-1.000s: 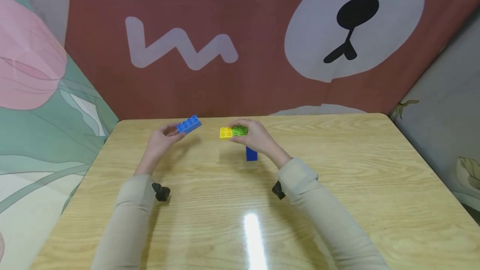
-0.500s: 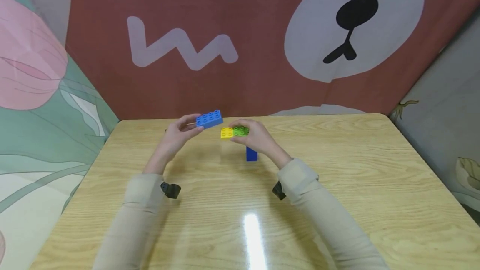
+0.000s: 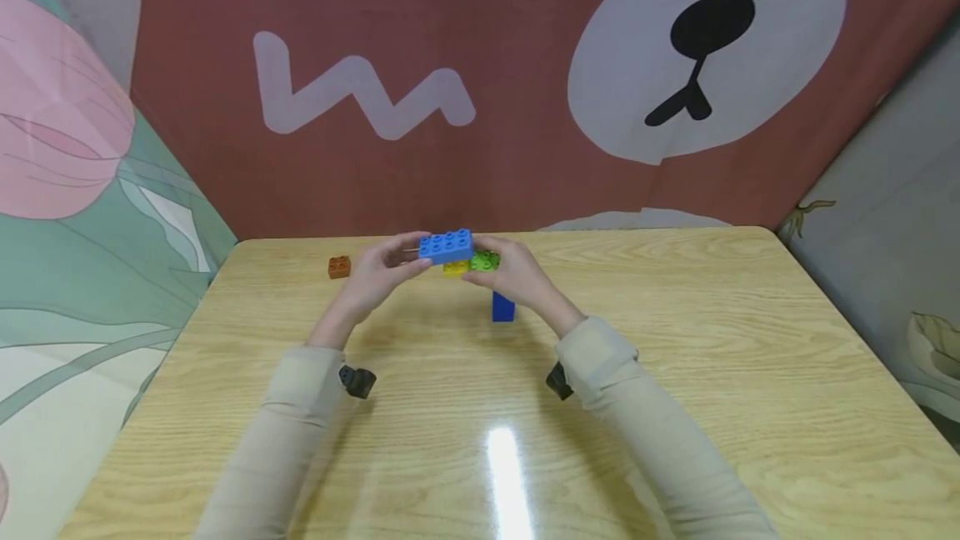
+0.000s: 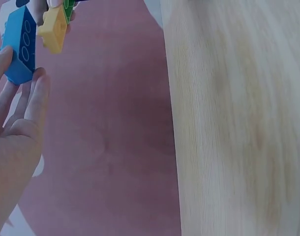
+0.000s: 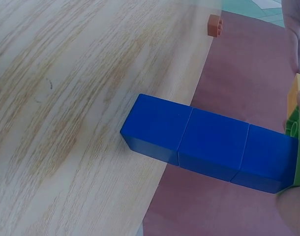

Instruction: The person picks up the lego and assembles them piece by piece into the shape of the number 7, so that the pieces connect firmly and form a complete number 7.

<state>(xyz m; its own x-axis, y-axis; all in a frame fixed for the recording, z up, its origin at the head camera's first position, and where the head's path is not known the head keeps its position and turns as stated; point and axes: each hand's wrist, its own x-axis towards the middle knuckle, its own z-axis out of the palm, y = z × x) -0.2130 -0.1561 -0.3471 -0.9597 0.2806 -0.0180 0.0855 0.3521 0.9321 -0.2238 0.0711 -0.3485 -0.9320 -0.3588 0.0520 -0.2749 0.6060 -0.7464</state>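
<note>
My left hand (image 3: 369, 280) pinches a light blue eight-stud toy brick (image 3: 446, 248) by its left end, thumb on the near side. In the head view that brick overlaps a yellow brick (image 3: 455, 269); the left wrist view shows a gap between light blue and yellow. Thumb and fingers of my right hand (image 3: 519, 275) grip a green brick (image 3: 484, 261), which sits beside the yellow one. Under the green brick, a column of three dark blue blocks (image 5: 211, 140) stands upright on the table. In the head view the hand hides most of this column.
A small orange-brown brick (image 3: 339, 267) lies near the table's back edge, left of my left hand. The wooden table (image 3: 420, 423) ends at a wall covering (image 3: 375, 173) with a bear print right behind the work.
My left hand has carried the light blue brick rightward until it overlaps the yellow one in the head view. The orange-brown brick has come into sight. The right hand has stayed nearly still.
</note>
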